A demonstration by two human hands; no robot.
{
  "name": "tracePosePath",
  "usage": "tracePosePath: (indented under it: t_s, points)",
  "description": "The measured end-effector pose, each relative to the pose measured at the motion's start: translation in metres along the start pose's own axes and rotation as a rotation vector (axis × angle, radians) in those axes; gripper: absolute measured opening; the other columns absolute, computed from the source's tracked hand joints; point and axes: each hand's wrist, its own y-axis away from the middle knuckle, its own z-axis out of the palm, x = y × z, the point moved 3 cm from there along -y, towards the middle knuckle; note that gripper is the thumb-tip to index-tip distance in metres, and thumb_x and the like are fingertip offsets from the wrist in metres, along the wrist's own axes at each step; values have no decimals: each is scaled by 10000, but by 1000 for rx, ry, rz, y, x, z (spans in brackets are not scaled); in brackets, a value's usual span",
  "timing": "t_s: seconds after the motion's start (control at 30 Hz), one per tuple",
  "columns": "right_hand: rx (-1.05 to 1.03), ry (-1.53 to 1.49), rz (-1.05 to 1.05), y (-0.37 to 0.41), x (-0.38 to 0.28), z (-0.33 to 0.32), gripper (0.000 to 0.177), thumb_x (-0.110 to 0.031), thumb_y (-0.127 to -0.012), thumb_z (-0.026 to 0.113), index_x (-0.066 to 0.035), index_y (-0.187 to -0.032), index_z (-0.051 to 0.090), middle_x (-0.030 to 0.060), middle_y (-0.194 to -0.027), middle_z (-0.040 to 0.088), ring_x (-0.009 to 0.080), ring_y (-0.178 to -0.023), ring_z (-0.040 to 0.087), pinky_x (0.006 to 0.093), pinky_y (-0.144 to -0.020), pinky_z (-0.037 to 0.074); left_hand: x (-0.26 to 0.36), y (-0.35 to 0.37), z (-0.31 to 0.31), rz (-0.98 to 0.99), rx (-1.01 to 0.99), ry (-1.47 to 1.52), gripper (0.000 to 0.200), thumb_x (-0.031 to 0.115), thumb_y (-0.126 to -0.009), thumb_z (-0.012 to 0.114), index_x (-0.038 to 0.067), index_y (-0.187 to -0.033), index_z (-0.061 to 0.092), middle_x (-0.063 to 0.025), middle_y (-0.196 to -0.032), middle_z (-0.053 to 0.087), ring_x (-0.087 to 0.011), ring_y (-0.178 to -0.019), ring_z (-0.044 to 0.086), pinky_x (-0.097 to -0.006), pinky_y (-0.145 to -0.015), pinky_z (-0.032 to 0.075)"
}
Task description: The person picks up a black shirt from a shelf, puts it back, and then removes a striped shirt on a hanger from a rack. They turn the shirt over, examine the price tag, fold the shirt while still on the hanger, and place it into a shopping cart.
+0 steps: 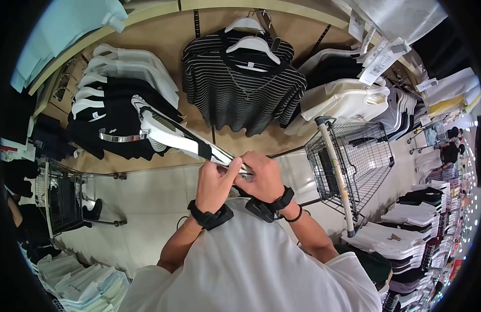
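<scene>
In the head view, my left hand (pixel 213 183) is closed, thumb and fingers pinching the near end of a black-and-white shirt (pixel 184 126). Beside it, almost touching, my right hand (pixel 262 176) is closed on the same end of the cloth. A white hanger (pixel 170 139) lies within the shirt, which stretches away from my hands toward the rack at the upper left. Behind its far end hang black shirts (pixel 123 101) on white hangers, close to a curved metal rail end (pixel 121 137). My fingertips are partly hidden.
Striped shirts (pixel 243 86) hang straight ahead, with white and cream shirts (pixel 349 99) to their right. One shopping cart (pixel 349 161) stands at my right, another cart (pixel 66 197) at far left near a person's shoe (pixel 94 209). Folded clothes (pixel 79 281) lie lower left.
</scene>
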Motion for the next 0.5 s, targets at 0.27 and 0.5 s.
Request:
tracePosePath:
  t_s: [0.27, 0.5]
  points:
    - [-212, -144, 104, 11, 7, -75, 187, -125, -683, 775, -12, -767, 652, 98, -648, 600, 196, -541, 561, 287, -534, 437, 28, 16, 23, -232, -384, 192, 483, 371, -998, 552, -107, -971, 615, -91, -808, 648, -133, -715, 657, -275, -637, 559]
    - [-142, -68, 241, 17, -14, -114, 215, -148, -706, 742, 2, -845, 675, 162, -700, 624, 287, -581, 596, 346, -567, 473, 50, -4, 42, -196, -558, 83, 481, 373, -1008, 525, -90, -1105, 607, -117, -950, 668, -149, -793, 662, -289, -683, 570]
